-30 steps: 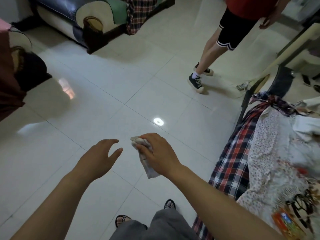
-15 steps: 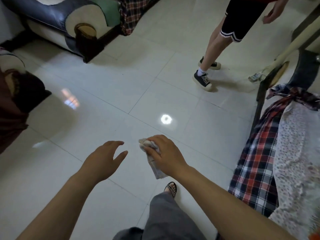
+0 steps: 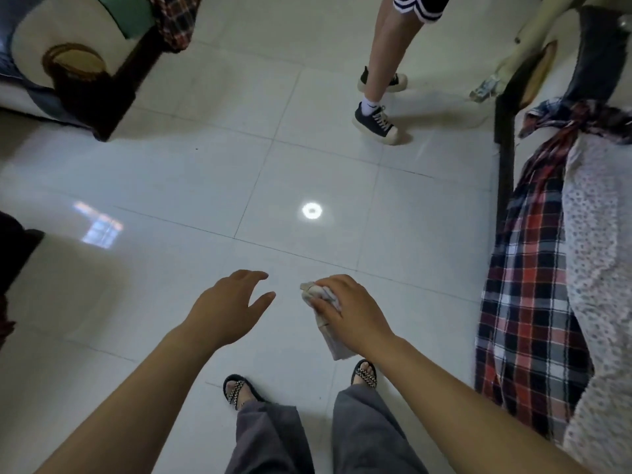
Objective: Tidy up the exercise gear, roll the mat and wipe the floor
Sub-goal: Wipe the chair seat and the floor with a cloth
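My right hand point(image 3: 350, 314) grips a crumpled whitish cloth point(image 3: 316, 294); one end pokes out past the fingers and the other hangs down below the palm toward the floor. My left hand point(image 3: 231, 307) hovers empty beside it, fingers spread and relaxed, a short gap away from the cloth. Both hands are held above the glossy white tiled floor point(image 3: 171, 200). My two feet in sandals point(image 3: 236, 390) stand on the tiles just below the hands. No mat or exercise gear is in view.
Another person's legs in dark sneakers point(image 3: 374, 121) stand ahead. A sofa arm point(image 3: 78, 63) sits at the upper left. A bed with a plaid blanket point(image 3: 526, 302) and a dark frame post point(image 3: 506, 165) runs along the right. Dark furniture point(image 3: 13, 254) edges the left.
The view has tilted downward and moved forward, so both my feet now show. My hands keep the same pose, with the cloth still in the right one. The other person has stepped slightly.
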Demonstrator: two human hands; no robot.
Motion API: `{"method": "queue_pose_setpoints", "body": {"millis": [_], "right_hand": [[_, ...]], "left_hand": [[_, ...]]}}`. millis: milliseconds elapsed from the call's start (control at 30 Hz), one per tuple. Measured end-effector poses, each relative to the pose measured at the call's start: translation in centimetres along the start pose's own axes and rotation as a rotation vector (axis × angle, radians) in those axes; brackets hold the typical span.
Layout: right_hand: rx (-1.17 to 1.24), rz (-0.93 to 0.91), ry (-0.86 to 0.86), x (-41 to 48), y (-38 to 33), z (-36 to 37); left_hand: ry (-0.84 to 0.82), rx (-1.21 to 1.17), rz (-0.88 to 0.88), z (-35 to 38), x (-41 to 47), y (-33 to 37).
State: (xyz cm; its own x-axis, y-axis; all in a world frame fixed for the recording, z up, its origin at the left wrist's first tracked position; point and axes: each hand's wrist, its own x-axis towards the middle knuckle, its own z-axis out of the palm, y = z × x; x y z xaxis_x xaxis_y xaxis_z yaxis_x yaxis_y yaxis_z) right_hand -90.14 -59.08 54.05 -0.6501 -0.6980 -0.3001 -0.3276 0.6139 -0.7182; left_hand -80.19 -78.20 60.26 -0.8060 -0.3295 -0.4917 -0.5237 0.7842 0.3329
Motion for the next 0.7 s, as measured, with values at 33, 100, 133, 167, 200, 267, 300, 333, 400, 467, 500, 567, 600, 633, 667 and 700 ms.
{"method": "queue_pose_setpoints", "body": {"millis": [33, 100, 133, 167, 200, 267, 300, 333, 400, 467, 500, 567, 600, 633, 667, 700], "right_hand": [[0.023, 0.026, 0.025, 0.6, 0.4, 0.5], [0.059, 0.068, 0.065, 2.3, 1.5, 1.6], [0.071, 0.085, 0.075, 3.3, 2.2, 2.4], [0.078, 0.095, 0.080, 4.4, 3.2, 3.3], [0.084, 0.098, 0.083, 5.7, 4.4, 4.4], [0.089, 0.112, 0.083, 8.5, 7.2, 6.8], [0.086, 0.117, 0.080, 10.0, 8.8, 8.1], [0.072, 0.123, 0.081, 11.6, 10.9, 9.5], [0.043, 0.138, 0.081, 14.5, 14.3, 11.4], [0.006, 0.145, 0.087, 17.4, 18.1, 13.4], [-0.016, 0.146, 0.092, 18.7, 19.9, 14.3], [-0.048, 0.135, 0.121, 21.5, 23.5, 16.0], [-0.067, 0.127, 0.139, 22.8, 25.4, 17.0], [-0.092, 0.114, 0.162, 24.1, 27.2, 18.0], [-0.120, 0.108, 0.186, 25.3, 29.2, 18.9], [-0.149, 0.108, 0.212, 26.5, 31.0, 19.8]], "left_hand": [[-0.019, 0.014, 0.024, 0.1, 1.3, -0.5], [-0.038, 0.053, 0.068, 0.5, 4.3, -1.5], [-0.044, 0.071, 0.088, 1.1, 5.9, -2.1], [-0.048, 0.086, 0.101, 1.9, 7.6, -2.8], [-0.048, 0.099, 0.109, 3.0, 9.3, -3.6], [-0.047, 0.129, 0.125, 5.8, 13.3, -5.2], [-0.041, 0.141, 0.132, 7.5, 15.5, -5.9], [-0.034, 0.156, 0.145, 9.5, 18.2, -6.2], [-0.027, 0.173, 0.160, 12.8, 22.6, -6.8], [0.008, 0.157, 0.181, 16.5, 27.1, -7.5], [0.029, 0.144, 0.190, 18.4, 29.4, -7.8], [0.070, 0.125, 0.212, 22.2, 33.7, -8.7], [0.086, 0.120, 0.219, 24.1, 35.8, -9.2], [0.099, 0.115, 0.227, 26.0, 37.8, -9.9], [0.106, 0.108, 0.231, 28.0, 39.8, -10.5], [0.113, 0.094, 0.236, 29.9, 41.8, -11.1]]}}
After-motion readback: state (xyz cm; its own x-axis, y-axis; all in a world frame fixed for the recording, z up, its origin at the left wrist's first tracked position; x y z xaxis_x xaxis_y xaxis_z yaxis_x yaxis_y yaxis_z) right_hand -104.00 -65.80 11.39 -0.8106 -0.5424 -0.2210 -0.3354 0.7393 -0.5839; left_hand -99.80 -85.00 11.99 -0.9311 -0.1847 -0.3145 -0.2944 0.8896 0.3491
